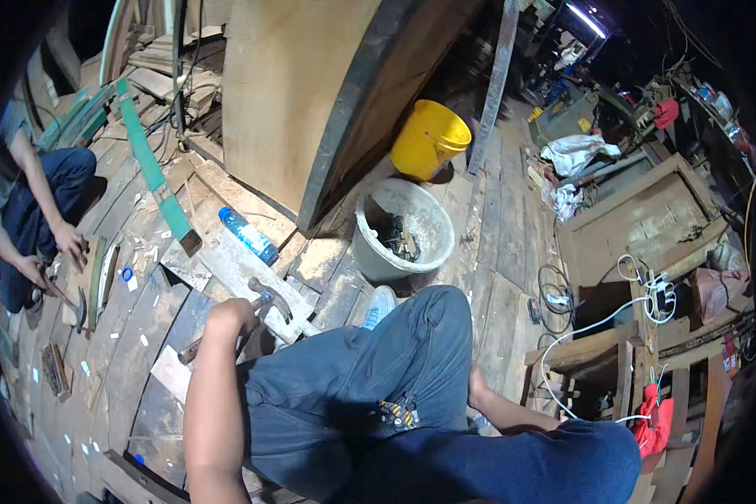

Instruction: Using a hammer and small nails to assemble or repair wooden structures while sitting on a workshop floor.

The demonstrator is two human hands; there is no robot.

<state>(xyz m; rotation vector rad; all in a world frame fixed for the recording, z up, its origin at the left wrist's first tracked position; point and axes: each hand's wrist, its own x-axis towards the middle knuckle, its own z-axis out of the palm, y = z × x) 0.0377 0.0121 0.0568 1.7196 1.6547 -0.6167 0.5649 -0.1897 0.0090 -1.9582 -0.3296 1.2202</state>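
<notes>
My left hand (233, 317) is closed round the handle of a claw hammer (270, 299). The handle's end comes out below the hand, toward the left. The metal head is over a pale, dusty plank (235, 270) on the floor; I cannot tell whether it touches. My jeans-covered left leg (428, 336) is bent just right of the hammer, with a light blue shoe (380, 307) beyond it. A small patterned, striped thing (399, 415) lies in my lap. Bare skin (517, 412) shows behind my right thigh, seemingly my folded lower leg. My right hand is not visible.
A grey bucket (370, 252) with dark pieces inside stands ahead, a yellow bucket (424, 139) behind it. A blue bottle (248, 237) lies by a big wooden panel (286, 92). At left, a co-worker's hand (34, 270) holds another hammer (80, 311). White cables (596, 323) hang right.
</notes>
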